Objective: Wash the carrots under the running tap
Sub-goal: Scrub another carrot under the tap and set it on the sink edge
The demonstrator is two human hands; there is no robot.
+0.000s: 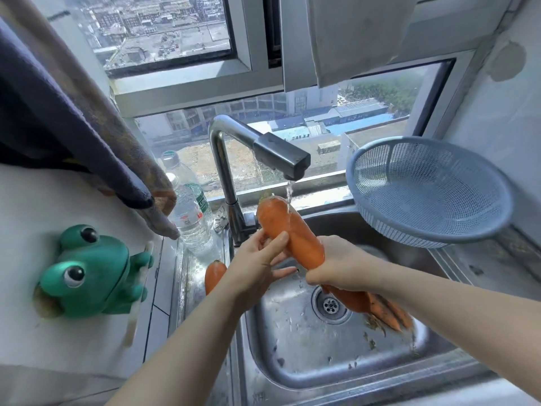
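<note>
A thick orange carrot is held tilted over the steel sink, its top end under the thin stream from the tap. My right hand grips its lower half. My left hand touches its left side with thumb and fingers loosely around it. Further carrots lie in the sink basin by the drain, partly under my right wrist. Another carrot lies on the sink's left rim, mostly hidden behind my left forearm.
A blue plastic colander leans at the sink's back right corner. A clear water bottle stands left of the tap. A green frog holder hangs on the left wall below dark draped cloth. A window is behind.
</note>
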